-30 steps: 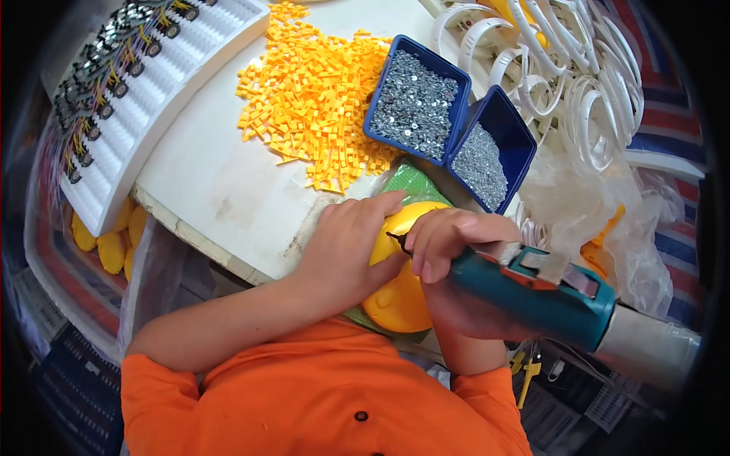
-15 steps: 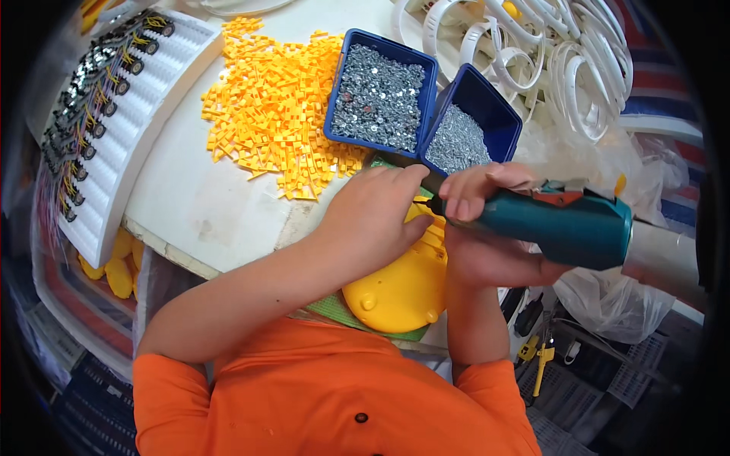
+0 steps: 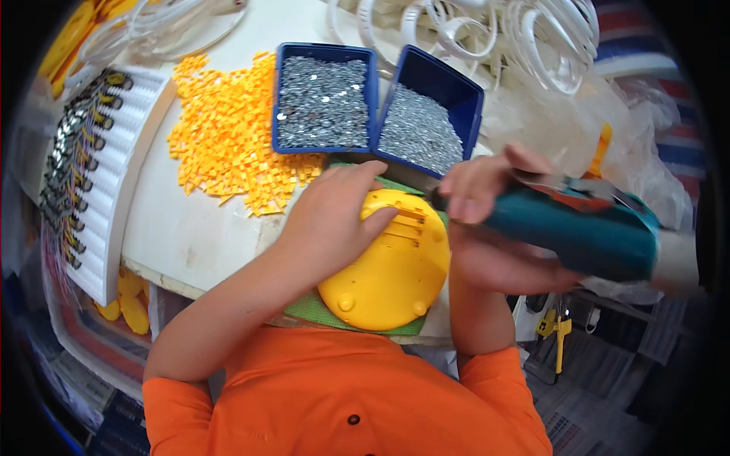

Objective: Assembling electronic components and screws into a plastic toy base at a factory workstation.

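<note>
A round yellow plastic base [image 3: 384, 281] with small round feet and a slotted battery compartment lies on a green mat [image 3: 310, 308] near the table's front edge. My left hand [image 3: 328, 216] grips its far left side, thumb over the compartment's edge and the other fingers partly hidden behind the rim. My right hand [image 3: 490, 258] is wrapped round a teal electric screwdriver [image 3: 582, 237], held nearly level to the right of the base. The tool's dark front end points left, apart from the base; its bit cannot be made out.
Two blue bins, one of screws [image 3: 479, 106] and one of small metal parts [image 3: 279, 95], stand behind the base. Small yellow pieces [image 3: 228, 129] are heaped to their left. A white foam tray [image 3: 133, 175] holds wired parts. White plastic rings [image 3: 532, 34] lie at the back right.
The screwdriver has drawn back to the right from the base, uncovering the battery compartment. My left hand keeps its hold on the base. The whole view has shifted slightly.
</note>
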Motion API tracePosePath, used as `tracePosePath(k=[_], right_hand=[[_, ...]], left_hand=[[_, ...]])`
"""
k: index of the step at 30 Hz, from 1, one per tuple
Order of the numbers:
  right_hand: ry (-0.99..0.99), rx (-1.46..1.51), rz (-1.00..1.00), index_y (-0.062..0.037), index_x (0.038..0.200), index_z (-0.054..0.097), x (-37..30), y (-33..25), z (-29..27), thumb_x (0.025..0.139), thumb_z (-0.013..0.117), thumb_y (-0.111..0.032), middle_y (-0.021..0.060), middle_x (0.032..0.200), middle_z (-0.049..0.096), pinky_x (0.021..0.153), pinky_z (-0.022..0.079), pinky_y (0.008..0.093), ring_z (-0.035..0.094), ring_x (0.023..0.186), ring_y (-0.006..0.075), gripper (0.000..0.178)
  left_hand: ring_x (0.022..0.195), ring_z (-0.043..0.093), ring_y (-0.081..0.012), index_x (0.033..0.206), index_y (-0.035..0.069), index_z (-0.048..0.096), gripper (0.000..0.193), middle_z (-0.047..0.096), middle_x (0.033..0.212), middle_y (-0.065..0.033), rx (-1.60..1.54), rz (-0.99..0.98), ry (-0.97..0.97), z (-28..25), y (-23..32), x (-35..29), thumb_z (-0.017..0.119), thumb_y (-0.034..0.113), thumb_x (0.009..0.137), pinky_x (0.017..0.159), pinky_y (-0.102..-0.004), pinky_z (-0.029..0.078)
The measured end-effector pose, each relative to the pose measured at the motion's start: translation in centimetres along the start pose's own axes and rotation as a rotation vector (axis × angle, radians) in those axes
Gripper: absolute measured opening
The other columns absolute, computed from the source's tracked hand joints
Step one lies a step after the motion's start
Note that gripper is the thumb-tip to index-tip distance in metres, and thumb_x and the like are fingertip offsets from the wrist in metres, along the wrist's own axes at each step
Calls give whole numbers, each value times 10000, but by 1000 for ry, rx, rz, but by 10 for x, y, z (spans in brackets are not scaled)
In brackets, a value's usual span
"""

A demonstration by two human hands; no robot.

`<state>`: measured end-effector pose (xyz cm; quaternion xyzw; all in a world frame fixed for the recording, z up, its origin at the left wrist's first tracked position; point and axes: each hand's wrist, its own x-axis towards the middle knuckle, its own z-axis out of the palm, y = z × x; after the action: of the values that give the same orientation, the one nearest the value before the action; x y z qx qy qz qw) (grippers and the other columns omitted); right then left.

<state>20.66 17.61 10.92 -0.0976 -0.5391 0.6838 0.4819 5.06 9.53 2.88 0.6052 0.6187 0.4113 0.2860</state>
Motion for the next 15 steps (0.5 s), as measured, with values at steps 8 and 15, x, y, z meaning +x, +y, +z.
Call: tracePosePath(k=[8, 15], right_hand=[[217, -17, -74, 74, 1357, 549, -39, -12, -38, 844, 404, -837, 142, 807, 640, 799, 464, 408, 594, 749, 252, 1055], [169, 203, -146, 92, 1296, 564, -36, 9, -40, 867, 436, -790, 205, 993, 664, 803, 481, 413, 627, 814, 290, 988]], left_hand=[[1019, 631, -327, 1040, 12, 668, 359, 658, 1029, -135, 255, 408, -271, 19, 30, 36, 750, 308, 855, 876, -441, 515], [1032, 620, -313, 1004, 10, 670, 457, 645, 1019, -143, 324, 307, -314, 34, 36, 37, 777, 412, 814, 880, -431, 531]])
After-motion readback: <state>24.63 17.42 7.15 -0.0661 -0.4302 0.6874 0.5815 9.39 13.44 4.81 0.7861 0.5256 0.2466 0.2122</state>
